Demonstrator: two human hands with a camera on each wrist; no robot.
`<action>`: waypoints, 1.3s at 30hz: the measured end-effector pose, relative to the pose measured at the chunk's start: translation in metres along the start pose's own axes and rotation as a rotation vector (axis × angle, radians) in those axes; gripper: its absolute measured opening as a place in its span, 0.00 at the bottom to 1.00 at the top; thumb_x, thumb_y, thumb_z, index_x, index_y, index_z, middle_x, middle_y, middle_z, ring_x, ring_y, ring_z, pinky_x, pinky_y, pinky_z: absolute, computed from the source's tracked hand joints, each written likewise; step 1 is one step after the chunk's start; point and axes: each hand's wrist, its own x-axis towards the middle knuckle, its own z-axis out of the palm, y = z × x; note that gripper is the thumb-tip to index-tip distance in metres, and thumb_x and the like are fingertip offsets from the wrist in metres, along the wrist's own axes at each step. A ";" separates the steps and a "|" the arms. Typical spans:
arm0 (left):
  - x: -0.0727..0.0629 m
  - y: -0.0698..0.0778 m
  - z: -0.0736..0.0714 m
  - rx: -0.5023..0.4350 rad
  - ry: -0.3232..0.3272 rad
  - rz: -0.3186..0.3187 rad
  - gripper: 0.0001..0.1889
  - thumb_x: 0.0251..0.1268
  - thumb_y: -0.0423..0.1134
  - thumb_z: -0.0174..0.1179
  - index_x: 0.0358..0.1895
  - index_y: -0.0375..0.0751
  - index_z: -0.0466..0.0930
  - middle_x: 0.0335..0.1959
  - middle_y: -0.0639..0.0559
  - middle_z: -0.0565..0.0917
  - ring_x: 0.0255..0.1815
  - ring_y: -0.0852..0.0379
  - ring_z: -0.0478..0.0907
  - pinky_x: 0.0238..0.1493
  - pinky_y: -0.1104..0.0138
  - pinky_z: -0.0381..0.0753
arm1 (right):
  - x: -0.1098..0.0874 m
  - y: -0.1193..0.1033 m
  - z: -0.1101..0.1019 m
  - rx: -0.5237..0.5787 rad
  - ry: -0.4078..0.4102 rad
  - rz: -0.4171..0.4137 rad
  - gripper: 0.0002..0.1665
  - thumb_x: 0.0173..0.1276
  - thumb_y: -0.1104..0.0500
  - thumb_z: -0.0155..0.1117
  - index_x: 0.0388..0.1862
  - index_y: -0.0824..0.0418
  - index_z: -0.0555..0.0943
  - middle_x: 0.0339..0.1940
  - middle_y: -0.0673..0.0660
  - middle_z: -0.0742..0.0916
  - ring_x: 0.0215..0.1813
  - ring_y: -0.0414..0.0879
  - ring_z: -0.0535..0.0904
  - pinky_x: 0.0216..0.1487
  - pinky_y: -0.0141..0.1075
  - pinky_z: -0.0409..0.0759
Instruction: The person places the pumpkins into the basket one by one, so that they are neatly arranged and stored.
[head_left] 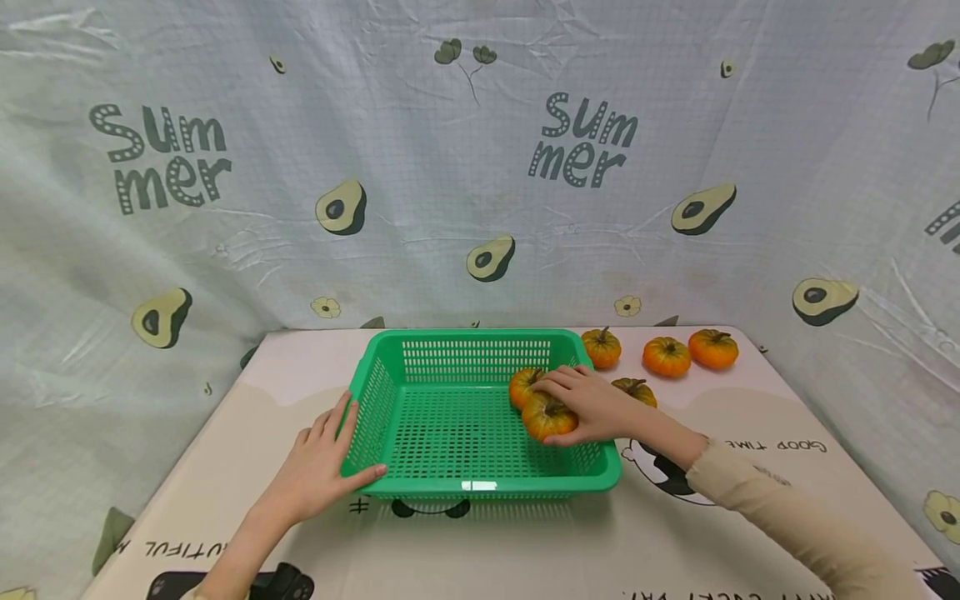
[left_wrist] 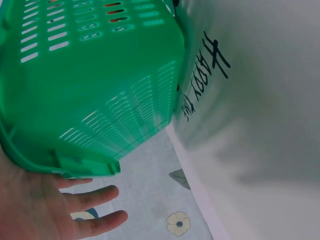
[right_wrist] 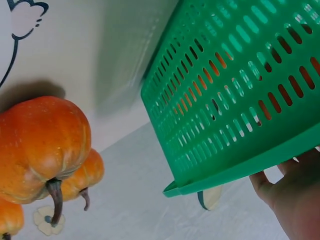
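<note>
A green plastic basket (head_left: 405,483) with slotted walls stands in the middle of the table. My left hand (head_left: 315,471) rests on its left rim, thumb at the front corner; in the left wrist view the fingers extend past the rim. Over the right wall reaches my right hand (head_left: 588,404), gripping a small orange-green pumpkin (head_left: 546,419) inside the basket. A second pumpkin (head_left: 521,388) sits right behind it, partly covered by the fingers. The right wrist view shows orange through the basket's slots, while the held pumpkin is mostly hidden there by the wall.
Right of the basket are several more small pumpkins: one (head_left: 602,347) by the back corner, two (head_left: 666,357) farther right, and one (head_left: 636,392) partly behind my right wrist. A printed cloth covers the table (head_left: 480,558). A patterned curtain (head_left: 420,275) hangs behind it and at both sides.
</note>
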 end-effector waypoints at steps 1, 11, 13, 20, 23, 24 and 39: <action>0.000 0.000 0.000 0.000 0.001 0.000 0.50 0.52 0.66 0.52 0.67 0.28 0.50 0.69 0.35 0.49 0.63 0.36 0.56 0.52 0.44 0.62 | 0.001 0.000 0.000 -0.002 -0.018 0.000 0.41 0.53 0.32 0.57 0.59 0.55 0.69 0.54 0.52 0.77 0.57 0.48 0.69 0.55 0.49 0.67; 0.001 0.000 -0.001 0.001 0.002 0.001 0.50 0.52 0.65 0.51 0.67 0.28 0.50 0.69 0.35 0.49 0.64 0.36 0.56 0.52 0.44 0.62 | 0.010 -0.001 0.001 -0.021 -0.123 -0.012 0.42 0.51 0.32 0.59 0.58 0.56 0.69 0.54 0.53 0.76 0.57 0.49 0.69 0.57 0.55 0.64; 0.001 0.001 -0.001 0.000 0.002 0.001 0.50 0.52 0.65 0.51 0.67 0.29 0.49 0.70 0.35 0.49 0.64 0.36 0.56 0.52 0.44 0.62 | 0.011 -0.002 0.000 -0.025 -0.142 -0.018 0.42 0.51 0.32 0.59 0.58 0.56 0.69 0.53 0.53 0.76 0.57 0.49 0.69 0.55 0.52 0.65; 0.001 0.001 0.000 -0.003 0.001 0.000 0.50 0.52 0.66 0.51 0.68 0.29 0.49 0.70 0.35 0.49 0.64 0.37 0.55 0.53 0.44 0.62 | 0.015 -0.005 -0.002 -0.037 -0.223 -0.020 0.42 0.51 0.32 0.59 0.58 0.57 0.68 0.55 0.54 0.76 0.58 0.50 0.69 0.53 0.50 0.65; 0.001 0.001 0.000 -0.002 0.001 0.000 0.50 0.52 0.66 0.51 0.68 0.29 0.49 0.70 0.35 0.49 0.64 0.37 0.56 0.53 0.44 0.62 | 0.016 -0.006 -0.002 -0.045 -0.254 -0.012 0.43 0.51 0.32 0.59 0.59 0.57 0.68 0.56 0.55 0.76 0.58 0.50 0.69 0.53 0.50 0.65; 0.001 0.001 0.000 -0.003 0.000 0.000 0.50 0.52 0.66 0.51 0.68 0.29 0.49 0.70 0.35 0.48 0.64 0.37 0.56 0.52 0.44 0.62 | 0.016 -0.006 -0.002 -0.049 -0.262 -0.009 0.43 0.51 0.32 0.59 0.59 0.57 0.68 0.56 0.55 0.76 0.59 0.51 0.69 0.53 0.49 0.65; 0.000 0.000 0.000 -0.007 -0.011 -0.010 0.50 0.52 0.66 0.51 0.68 0.29 0.49 0.70 0.35 0.48 0.64 0.36 0.56 0.52 0.43 0.62 | 0.016 -0.004 -0.002 -0.051 -0.242 -0.028 0.40 0.54 0.32 0.55 0.55 0.60 0.71 0.51 0.57 0.79 0.54 0.53 0.69 0.48 0.47 0.65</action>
